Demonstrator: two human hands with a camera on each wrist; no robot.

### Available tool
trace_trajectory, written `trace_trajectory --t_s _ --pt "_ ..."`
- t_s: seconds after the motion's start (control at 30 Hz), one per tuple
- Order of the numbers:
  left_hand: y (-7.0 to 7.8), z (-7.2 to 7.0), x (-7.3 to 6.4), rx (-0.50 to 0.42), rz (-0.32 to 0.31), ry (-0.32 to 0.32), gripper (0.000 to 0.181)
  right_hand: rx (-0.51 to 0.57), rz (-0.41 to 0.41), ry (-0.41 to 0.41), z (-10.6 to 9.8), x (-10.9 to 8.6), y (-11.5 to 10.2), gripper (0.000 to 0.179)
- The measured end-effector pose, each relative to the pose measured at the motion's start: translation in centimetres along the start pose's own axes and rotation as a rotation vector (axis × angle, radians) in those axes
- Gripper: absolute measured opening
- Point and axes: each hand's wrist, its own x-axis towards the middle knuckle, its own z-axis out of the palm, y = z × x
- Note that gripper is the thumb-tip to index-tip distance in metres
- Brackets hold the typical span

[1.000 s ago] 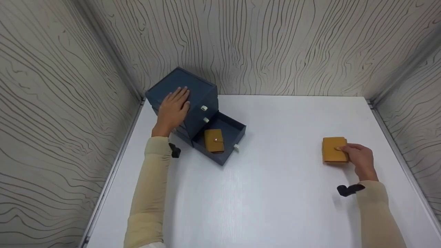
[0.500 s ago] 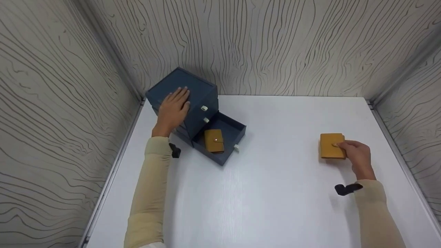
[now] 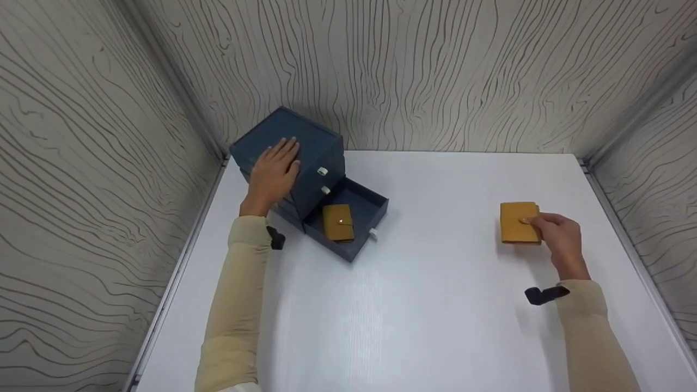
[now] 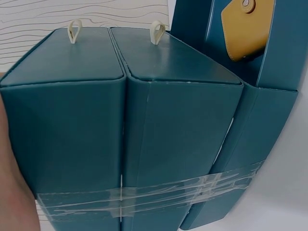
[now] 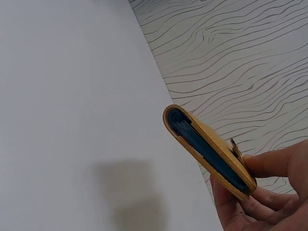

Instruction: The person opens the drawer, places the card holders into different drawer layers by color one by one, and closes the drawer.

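My left hand (image 3: 274, 173) rests with straight fingers on top of a dark blue box of stacked drawers (image 3: 305, 130). Its bottom drawer (image 3: 366, 211) is pulled out, and a mustard-yellow wallet (image 3: 337, 223) with a snap strap lies inside. Off to the right, my right hand (image 3: 561, 237) pinches a second yellow wallet (image 3: 518, 222) by its strap edge, thumb on top and fingers beneath. In the right wrist view this wallet (image 5: 207, 149) is held above the table, edge-on, showing a blue lining; its shadow falls on the white surface.
The white table (image 3: 425, 305) is bounded by wood-grain panels (image 3: 414, 71) at the back and both sides. Pale loop tabs (image 4: 157, 32) stick out from the drawer fronts. Clear tape (image 4: 159, 197) runs around the side of the drawer box.
My right hand has lifted the wallet and carried it slightly leftward and toward the back. The left hand, the drawer box and the wallet in the drawer have stayed in place.
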Motion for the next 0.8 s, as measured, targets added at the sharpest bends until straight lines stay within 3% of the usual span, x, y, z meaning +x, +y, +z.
trace_trajectory --t_s 0.6,0.8 --pt "0.1 0.0 0.1 -0.011 0.003 -0.011 0.056 -0.066 -0.089 0.017 1.0 -1.0 -2.2 0.066" --pt "0.0 -0.1 0.1 -0.023 0.0 -0.012 0.056 -0.037 -0.095 0.006 1.4 -1.2 -2.9 0.067"
